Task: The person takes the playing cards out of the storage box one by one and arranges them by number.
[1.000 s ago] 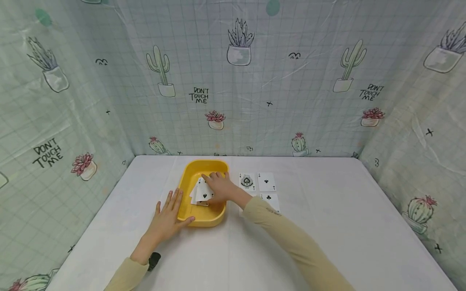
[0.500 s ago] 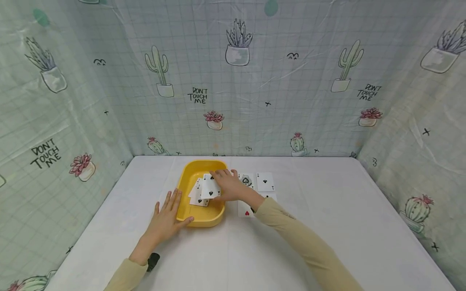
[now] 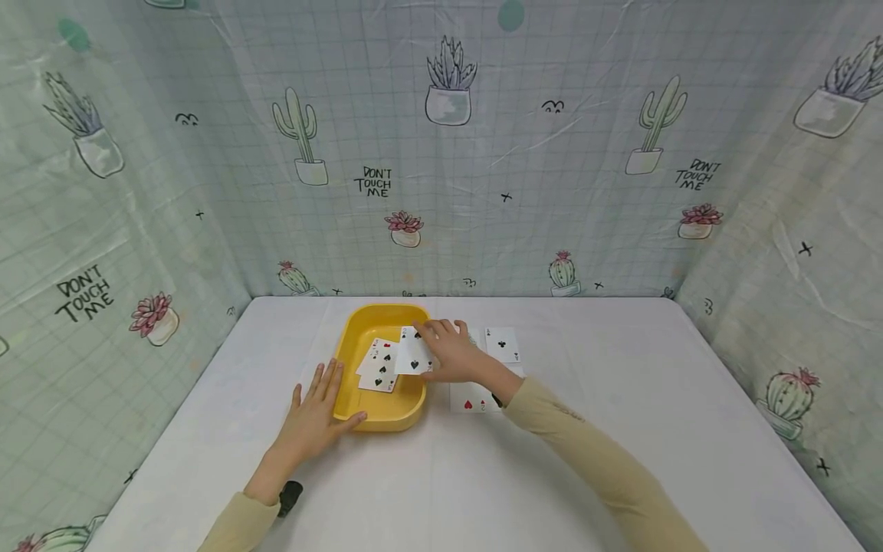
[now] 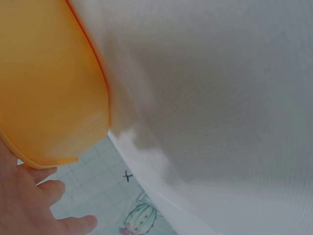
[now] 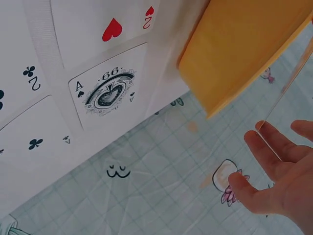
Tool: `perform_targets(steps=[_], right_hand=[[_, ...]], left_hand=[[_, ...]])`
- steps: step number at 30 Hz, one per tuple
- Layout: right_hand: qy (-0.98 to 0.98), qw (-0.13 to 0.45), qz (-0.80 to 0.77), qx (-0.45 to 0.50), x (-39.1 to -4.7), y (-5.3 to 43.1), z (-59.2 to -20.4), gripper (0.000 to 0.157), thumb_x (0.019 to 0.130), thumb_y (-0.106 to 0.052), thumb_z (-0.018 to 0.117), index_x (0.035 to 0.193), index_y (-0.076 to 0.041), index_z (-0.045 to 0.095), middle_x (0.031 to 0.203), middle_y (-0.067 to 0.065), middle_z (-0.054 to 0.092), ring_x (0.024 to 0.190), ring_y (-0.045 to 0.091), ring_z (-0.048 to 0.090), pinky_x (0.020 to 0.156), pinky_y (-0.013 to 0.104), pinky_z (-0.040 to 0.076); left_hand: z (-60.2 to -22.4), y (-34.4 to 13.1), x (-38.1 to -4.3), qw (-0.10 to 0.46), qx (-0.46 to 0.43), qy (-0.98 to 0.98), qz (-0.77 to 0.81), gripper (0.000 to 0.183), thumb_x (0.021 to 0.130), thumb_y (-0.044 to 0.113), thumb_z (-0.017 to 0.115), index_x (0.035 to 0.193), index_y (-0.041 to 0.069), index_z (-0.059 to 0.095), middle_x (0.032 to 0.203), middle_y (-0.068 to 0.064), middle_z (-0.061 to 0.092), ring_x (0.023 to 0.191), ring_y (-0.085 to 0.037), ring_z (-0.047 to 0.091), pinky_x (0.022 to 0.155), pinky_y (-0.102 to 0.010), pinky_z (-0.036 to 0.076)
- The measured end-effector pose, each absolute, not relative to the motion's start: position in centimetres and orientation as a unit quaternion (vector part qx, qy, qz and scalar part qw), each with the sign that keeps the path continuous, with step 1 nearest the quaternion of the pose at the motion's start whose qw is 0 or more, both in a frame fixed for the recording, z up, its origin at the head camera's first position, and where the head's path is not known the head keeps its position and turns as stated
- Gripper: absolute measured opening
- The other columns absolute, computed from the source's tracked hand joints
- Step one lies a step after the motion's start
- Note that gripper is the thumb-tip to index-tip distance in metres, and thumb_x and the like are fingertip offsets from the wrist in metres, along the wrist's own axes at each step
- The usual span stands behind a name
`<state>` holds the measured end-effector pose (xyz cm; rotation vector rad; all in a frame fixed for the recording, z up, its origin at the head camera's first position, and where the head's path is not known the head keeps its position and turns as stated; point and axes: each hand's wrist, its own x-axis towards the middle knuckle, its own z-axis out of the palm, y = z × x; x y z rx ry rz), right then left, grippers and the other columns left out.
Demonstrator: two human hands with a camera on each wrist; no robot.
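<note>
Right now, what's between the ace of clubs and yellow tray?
The ace of spades, per the right wrist view; in the head view the right hand mostly covers it.

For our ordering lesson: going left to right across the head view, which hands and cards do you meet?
Left hand, cards in the yellow tray, held spade card, right hand, ace of clubs.

Tray close in both wrist views

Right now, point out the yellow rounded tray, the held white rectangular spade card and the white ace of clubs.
Yellow rounded tray (image 3: 396,403): head view, bare floor.
Held spade card (image 3: 408,355): head view, face.
Ace of clubs (image 3: 502,345): head view, centre.
</note>
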<state>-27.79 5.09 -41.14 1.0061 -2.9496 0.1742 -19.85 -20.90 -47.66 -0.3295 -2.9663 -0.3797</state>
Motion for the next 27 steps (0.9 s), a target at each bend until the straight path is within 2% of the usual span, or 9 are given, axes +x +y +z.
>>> perform_targets(steps=[19,27], right_hand=[[-0.939,0.058,0.038,0.337,-26.6,11.4,-41.7,0.091,0.074,-0.049,0.065,0.143,-0.012,0.018,0.137,0.01,0.035,0.123,0.028,0.035,0.099,0.057,0.025],[-0.939,0.071,0.051,0.332,-25.7,13.8,-42.3,0.091,0.072,-0.044,0.069,0.142,-0.011,0.021,0.136,0.011,0.037,0.123,0.029,0.035,0.099,0.059,0.024]], left_hand=[[-47.5,-20.7,-19.6,0.064,-0.114,-0.983,-0.129,0.096,0.078,0.062,0.05,0.144,0.008,0.008,0.151,-0.013,0.01,0.137,-0.035,0.01,0.103,-0.064,0.01],[-47.5,-20.7,-19.7,0.066,-0.113,-0.983,-0.126,0.096,0.077,0.063,0.05,0.144,0.008,0.008,0.151,-0.013,0.01,0.138,-0.035,0.01,0.102,-0.065,0.011]])
